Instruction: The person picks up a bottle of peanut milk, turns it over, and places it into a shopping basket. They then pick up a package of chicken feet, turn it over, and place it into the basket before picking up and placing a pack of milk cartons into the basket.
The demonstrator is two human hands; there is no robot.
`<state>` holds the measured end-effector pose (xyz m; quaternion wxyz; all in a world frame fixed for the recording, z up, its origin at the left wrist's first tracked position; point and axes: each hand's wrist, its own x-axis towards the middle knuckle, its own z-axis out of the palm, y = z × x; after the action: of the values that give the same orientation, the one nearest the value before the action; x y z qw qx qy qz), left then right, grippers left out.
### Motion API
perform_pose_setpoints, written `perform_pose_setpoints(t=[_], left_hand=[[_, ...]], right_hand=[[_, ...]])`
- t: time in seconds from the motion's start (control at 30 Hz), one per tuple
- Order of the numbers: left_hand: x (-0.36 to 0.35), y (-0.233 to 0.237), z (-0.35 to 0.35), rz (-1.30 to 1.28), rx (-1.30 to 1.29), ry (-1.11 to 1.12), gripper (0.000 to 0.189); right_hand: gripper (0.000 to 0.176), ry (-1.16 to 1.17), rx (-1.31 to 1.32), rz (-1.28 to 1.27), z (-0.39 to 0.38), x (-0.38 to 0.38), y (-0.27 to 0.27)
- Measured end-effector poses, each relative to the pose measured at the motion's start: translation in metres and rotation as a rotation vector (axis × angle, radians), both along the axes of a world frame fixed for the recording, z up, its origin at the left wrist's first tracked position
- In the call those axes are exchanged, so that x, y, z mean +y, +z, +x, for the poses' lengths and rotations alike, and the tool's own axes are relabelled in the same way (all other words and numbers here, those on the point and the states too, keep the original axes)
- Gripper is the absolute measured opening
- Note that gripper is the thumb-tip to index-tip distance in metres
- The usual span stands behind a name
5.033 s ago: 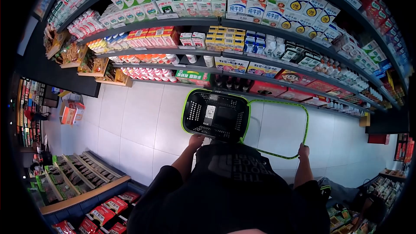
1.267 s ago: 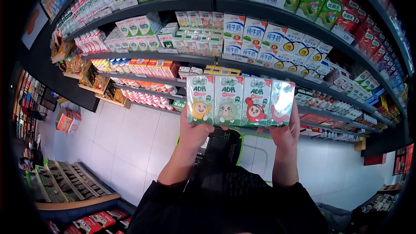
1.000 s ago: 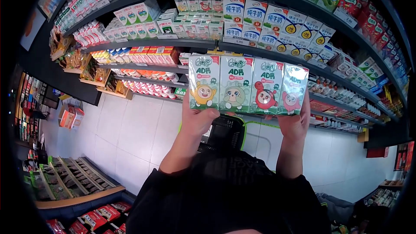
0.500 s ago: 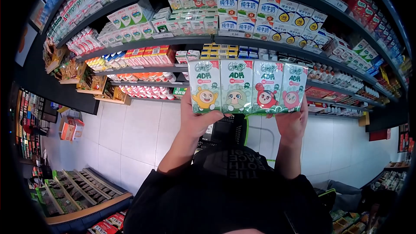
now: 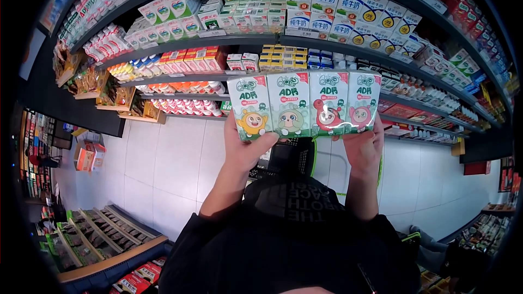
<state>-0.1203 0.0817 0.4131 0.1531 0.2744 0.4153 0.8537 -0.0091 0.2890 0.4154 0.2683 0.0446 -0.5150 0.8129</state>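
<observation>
Held up before me is a shrink-wrapped pack of drink cartons (image 5: 289, 100), its front showing several green-and-white cartons with cartoon characters, tilted slightly. My left hand (image 5: 246, 144) grips its left end, thumb along the bottom edge. My right hand (image 5: 362, 146) is closed round the lower right corner, its fingers partly hidden behind the pack. Below the pack, a black basket with a green rim (image 5: 314, 159) shows in part in front of my body. Similar-looking cartons (image 5: 256, 19) stand on the shelf beyond.
Curved store shelves (image 5: 256, 40) full of milk cartons and bottles span the view ahead. Wooden crates (image 5: 139, 110) of packaged goods stand at the left. An orange-and-white box (image 5: 90, 156) sits on the tiled floor (image 5: 158, 158). A sloped display rack (image 5: 103, 237) is at lower left.
The pack has shifted slightly left and up in view, tilting a little, with both hands still on it. The shelves appear slightly further right as the view moves.
</observation>
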Motion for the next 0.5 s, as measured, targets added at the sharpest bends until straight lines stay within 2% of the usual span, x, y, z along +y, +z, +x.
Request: perform_pose_setpoints(t=[0.1, 0.2, 0.5], left_hand=[[-0.003, 0.0, -0.001, 0.033, -0.002, -0.008, 0.055], [-0.006, 0.005, 0.0, 0.042, -0.034, 0.016, 0.054], [-0.01, -0.002, -0.007, 0.052, -0.039, 0.001, 0.055]], right_hand=[[0.076, -0.01, -0.016, 0.043, -0.004, -0.006, 0.001], [0.063, -0.022, 0.047, -0.039, -0.01, -0.014, 0.002], [0.055, 0.04, 0.106, -0.08, -0.016, -0.016, -0.005]])
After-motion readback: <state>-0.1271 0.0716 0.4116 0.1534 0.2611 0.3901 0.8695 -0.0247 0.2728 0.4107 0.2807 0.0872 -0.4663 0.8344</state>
